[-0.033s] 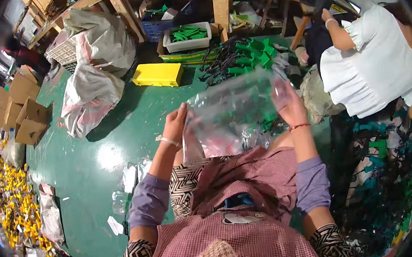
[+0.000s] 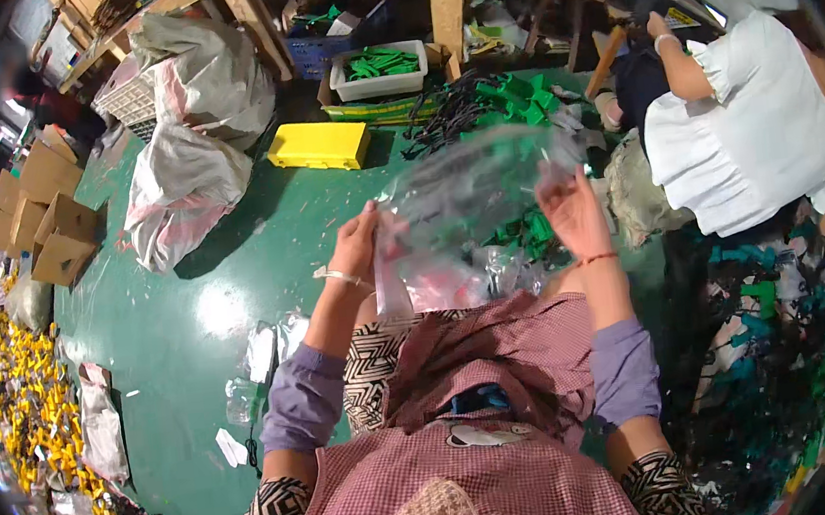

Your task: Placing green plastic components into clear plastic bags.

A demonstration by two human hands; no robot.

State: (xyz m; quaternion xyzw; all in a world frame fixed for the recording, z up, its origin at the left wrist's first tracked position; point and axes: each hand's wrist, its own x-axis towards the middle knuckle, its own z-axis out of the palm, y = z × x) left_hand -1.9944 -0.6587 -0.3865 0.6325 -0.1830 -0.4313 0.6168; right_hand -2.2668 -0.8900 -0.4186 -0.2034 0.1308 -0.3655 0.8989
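In front of my lap a clear plastic bag [image 2: 455,188] is stretched between both hands, its upper edge bowed outward. My left hand [image 2: 356,243] is closed on the bag's left edge, thumb against fingers. At the opposite edge my right hand [image 2: 573,208] is raised with bent fingers gripping the film. Through and below the bag show green plastic pieces [image 2: 531,235] and more clear wrapping [image 2: 495,274]. Beyond it lies a heap of green parts with black cords [image 2: 507,102].
A yellow box [image 2: 318,147] and a white tub of green pieces [image 2: 378,72] stand ahead. White sacks [image 2: 187,171] and cardboard boxes [image 2: 64,239] are at left, near a yellow-and-black heap [image 2: 30,398]. A person in white [image 2: 740,122] sits at right beside a dark teal-and-green pile [image 2: 759,352].
My right hand's fingers have bent more and shifted slightly left on the bag's edge. The bag's upper edge has bulged into a rounder curve.
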